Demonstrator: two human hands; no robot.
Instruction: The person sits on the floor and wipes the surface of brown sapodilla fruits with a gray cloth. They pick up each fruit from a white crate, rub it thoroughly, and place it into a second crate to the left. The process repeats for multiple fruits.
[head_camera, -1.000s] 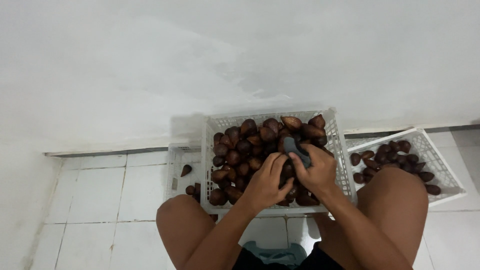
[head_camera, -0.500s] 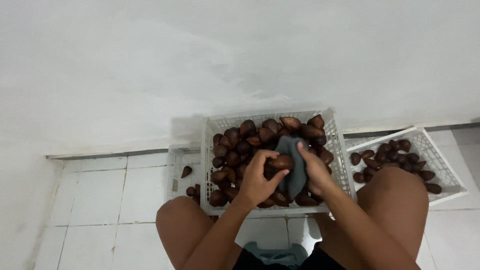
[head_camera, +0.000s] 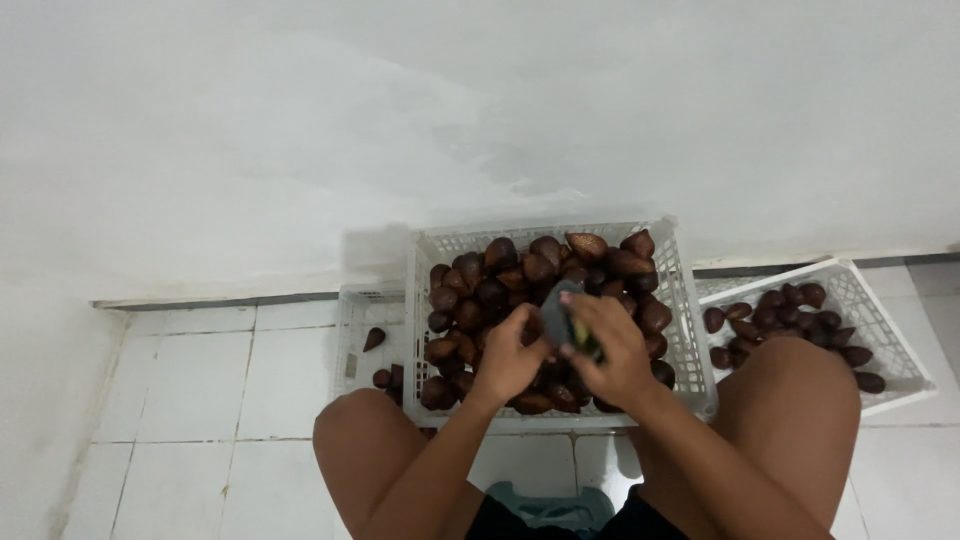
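My hands meet over a white plastic crate (head_camera: 690, 330) of brown scaly fruit (head_camera: 500, 280).

My left hand (head_camera: 510, 352) curls around one fruit; my right hand (head_camera: 612, 350) pinches a dark grey scrubbing pad (head_camera: 560, 305) against it, now lower than half a second ago. The crate sits on the white tiled floor (head_camera: 200, 400) by a white wall (head_camera: 400, 120).

Both hands meet over a white crate (head_camera: 690, 330) of brown scaly fruit (head_camera: 500, 280). The left hand (head_camera: 510, 350) grips one fruit; the right hand (head_camera: 615, 350) presses a dark scrubber (head_camera: 558, 305) at its 11 o'clock.
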